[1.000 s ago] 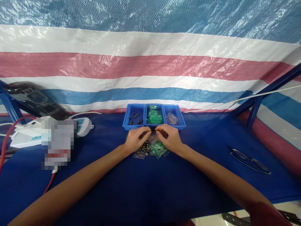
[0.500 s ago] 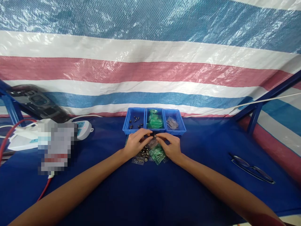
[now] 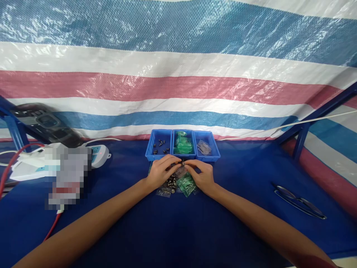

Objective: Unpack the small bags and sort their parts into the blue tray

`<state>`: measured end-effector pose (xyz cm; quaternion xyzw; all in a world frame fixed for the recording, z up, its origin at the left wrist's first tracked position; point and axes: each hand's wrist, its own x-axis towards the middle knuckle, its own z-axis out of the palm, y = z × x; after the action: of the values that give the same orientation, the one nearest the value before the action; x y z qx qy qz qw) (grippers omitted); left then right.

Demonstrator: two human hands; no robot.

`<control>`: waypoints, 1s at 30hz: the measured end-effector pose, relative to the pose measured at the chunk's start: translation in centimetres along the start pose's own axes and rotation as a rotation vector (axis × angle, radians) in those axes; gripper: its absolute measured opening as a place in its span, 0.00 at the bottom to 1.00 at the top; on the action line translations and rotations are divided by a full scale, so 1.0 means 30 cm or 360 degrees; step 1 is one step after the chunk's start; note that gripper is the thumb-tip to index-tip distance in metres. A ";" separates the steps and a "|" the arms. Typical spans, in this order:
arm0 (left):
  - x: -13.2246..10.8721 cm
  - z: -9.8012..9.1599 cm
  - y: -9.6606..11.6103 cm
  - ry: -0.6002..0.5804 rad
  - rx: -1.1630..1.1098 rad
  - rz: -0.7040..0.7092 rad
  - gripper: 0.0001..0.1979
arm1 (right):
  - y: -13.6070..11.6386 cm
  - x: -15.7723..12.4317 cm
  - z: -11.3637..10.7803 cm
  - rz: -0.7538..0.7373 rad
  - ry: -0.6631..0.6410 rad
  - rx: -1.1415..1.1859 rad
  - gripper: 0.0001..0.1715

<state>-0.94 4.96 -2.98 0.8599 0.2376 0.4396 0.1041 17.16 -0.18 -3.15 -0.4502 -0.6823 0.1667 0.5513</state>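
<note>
My left hand [image 3: 162,172] and my right hand [image 3: 202,174] meet just in front of the bins, each closed in a pinch. Between their fingertips is a small dark part [image 3: 183,162], too small to make out exactly. Below the hands lies a pile of small black-and-silver metal parts [image 3: 171,182], green packets [image 3: 186,185] and clear packets [image 3: 164,191]. My fingers hide some of this pile.
Three joined blue bins hold loose dark parts [image 3: 155,152], green packets [image 3: 183,144] and clear packets [image 3: 204,147]. On the left are a power strip [image 3: 99,155], cables and a partly blurred device [image 3: 68,175]. Eyeglasses [image 3: 299,201] lie at right, before a striped tarp [image 3: 178,87].
The view has shifted slightly. Both hands keep their pinch over the pile, with only tiny finger movement.
</note>
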 end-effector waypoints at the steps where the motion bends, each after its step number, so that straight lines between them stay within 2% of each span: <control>1: 0.000 0.000 0.000 0.0002 -0.0006 0.0008 0.08 | 0.000 0.000 0.000 0.0002 -0.0001 0.0004 0.08; 30: 0.000 -0.002 0.001 -0.0024 -0.0047 0.0016 0.08 | -0.001 0.003 0.000 0.0016 -0.0011 0.0000 0.09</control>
<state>-0.98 4.93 -2.93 0.8627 0.2259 0.4371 0.1164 17.15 -0.13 -3.09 -0.4531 -0.6820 0.1712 0.5480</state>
